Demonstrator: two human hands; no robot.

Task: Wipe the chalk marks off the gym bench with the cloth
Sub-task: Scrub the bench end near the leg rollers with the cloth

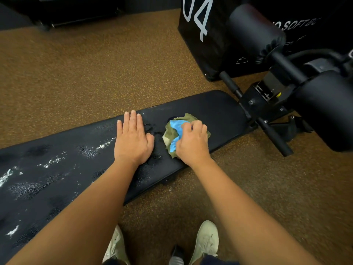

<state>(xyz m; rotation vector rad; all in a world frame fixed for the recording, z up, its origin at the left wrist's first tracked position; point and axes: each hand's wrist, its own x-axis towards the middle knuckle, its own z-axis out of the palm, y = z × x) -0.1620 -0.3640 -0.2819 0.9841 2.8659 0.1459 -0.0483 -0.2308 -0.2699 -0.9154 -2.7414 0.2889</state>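
Brown speckled floor (86, 73) is filling most of the view. Across it a long black padded worktop (215, 111) is running from the lower left up to the right, where it is meeting a black metal frame. A large black soft box (198, 44) with big white numerals is standing on the floor beyond that end, and two thick black roller pads (254, 29) are sticking out from the frame just beside it.

Both bare forearms are reaching forward over the worktop's near edge. The left grip (132, 138) is lying flat on the padding, palm down, fingers straight and together, holding nothing. The right grip (192, 142) is curling its fingers over a bunched cloth (174, 131), olive green with a bright blue part showing, and is pressing it down onto the padding just to the right of the left grip, towards the frame end.

White chalk marks (104, 145) are streaking the worktop to the left of the left grip, in smears and flecks running down to the left edge of the view, with dull speckled patches among them.

A pair of pale shoes (207, 240) is showing on the floor at the bottom, between the forearms.
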